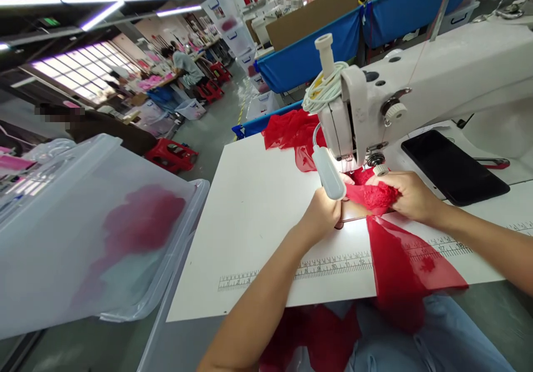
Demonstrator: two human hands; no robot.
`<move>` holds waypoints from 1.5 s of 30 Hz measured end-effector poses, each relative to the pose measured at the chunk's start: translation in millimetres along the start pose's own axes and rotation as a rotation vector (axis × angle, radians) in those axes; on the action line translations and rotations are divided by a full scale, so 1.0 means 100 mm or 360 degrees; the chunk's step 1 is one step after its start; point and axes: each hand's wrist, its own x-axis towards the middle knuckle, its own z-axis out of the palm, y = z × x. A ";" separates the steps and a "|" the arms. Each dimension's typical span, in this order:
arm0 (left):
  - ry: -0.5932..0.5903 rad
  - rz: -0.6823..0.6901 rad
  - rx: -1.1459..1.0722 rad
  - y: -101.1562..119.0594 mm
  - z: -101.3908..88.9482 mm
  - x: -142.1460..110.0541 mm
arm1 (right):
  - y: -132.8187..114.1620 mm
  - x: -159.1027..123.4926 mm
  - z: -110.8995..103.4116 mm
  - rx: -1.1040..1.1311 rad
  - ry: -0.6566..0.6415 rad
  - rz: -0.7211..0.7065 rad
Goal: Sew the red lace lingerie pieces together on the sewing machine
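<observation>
Lying partly under the sewing machine (433, 64), the red fabric (380, 196) was pinched by the right hand (411, 194), seemingly to be steadied there; the grip of the left hand (320, 216), partly hidden by the lamp (328, 172), could not be told.

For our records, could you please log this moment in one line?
left hand: at red fabric, partly behind lamp | right hand: holding red fabric

The white tabletop (254, 211) carried a sewing machine (441, 80) at one o'clock, a black phone (456, 166) at two, and red fabric (287, 130) at eleven and five.
</observation>
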 end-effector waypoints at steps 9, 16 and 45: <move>-0.0047 -0.0501 -0.0461 0.06 0.08 0.06 | -0.07 0.04 -0.02 0.0183 0.0021 0.0357; -0.0268 -0.0860 -0.0710 0.04 -0.04 0.11 | -0.08 0.01 0.01 0.0434 -0.0054 0.0565; 0.0060 0.0435 0.1067 -0.09 0.20 -0.11 | 0.11 -0.07 -0.13 -0.0193 -0.0279 -0.0291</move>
